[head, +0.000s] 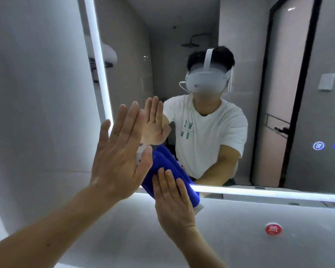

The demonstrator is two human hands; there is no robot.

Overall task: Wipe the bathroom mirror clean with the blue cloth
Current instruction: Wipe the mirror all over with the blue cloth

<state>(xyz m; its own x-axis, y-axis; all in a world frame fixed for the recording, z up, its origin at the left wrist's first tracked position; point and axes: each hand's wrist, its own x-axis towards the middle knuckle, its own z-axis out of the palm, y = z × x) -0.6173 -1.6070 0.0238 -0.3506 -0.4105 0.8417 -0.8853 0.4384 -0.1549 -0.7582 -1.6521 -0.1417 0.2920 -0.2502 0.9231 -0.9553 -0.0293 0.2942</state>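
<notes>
While our left hand [116, 161] lies flat against the mirror [240, 35], fingers straight and close together, our right hand [172, 202] presses the blue cloth [193, 199] to the glass, fingers straight too, nothing gripped; the cloth sits on the mirror's bottom edge, near its lower left corner, across the lit strip [259, 192]; a touch icon [319, 146] glows by the right edge; a red sticker [273, 229] shows below the mirror.

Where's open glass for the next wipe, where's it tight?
Free: mirror glass right of the blue cloth, above the lit bottom strip, out to the touch icons. Tight: lower-left corner, where the left hand lies flat above the right hand pressing the cloth.
</notes>
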